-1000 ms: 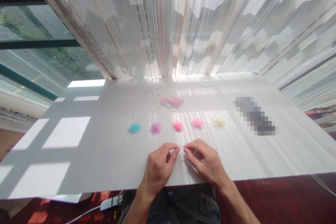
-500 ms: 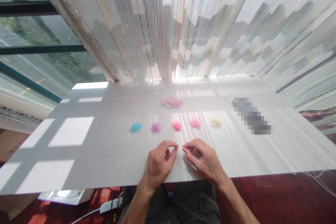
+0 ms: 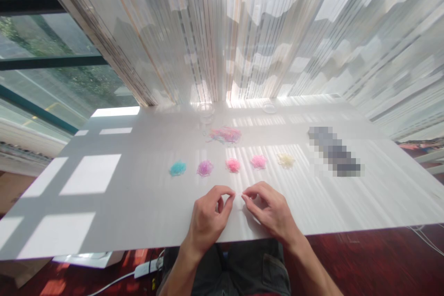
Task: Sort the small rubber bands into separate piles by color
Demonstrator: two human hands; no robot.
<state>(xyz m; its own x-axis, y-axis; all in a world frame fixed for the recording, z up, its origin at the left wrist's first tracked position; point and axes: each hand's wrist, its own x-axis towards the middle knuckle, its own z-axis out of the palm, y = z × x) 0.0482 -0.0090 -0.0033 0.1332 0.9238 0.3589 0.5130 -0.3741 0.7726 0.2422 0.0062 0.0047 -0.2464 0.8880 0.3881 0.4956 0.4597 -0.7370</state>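
My left hand (image 3: 212, 212) and my right hand (image 3: 268, 208) face each other just above the front part of the white table (image 3: 145, 203). Both are closed in a pinch, thumb against forefinger, their tips a small gap apart. A small pale rubber band (image 3: 238, 194), very faint, spans that gap. Beyond my hands lies a row of small piles that look like thin rubber bands: a teal pile (image 3: 178, 168), a purple pile (image 3: 205, 168), a red-pink pile (image 3: 232, 165), a pink pile (image 3: 258, 162) and a pale yellow pile (image 3: 286, 160). A mixed-colour heap (image 3: 226, 134) spreads behind them.
Near the table's back edge stand a clear round container (image 3: 206, 110) and a clear shallow dish (image 3: 268, 108). A pixelated dark object (image 3: 335, 151) lies at the right. Striped sheer curtains (image 3: 194, 32) hang behind the table. A white power strip (image 3: 147, 268) is below its front edge.
The view has shifted slightly. Both hands keep the same pinch in nearly the same place, and the piles look unchanged.
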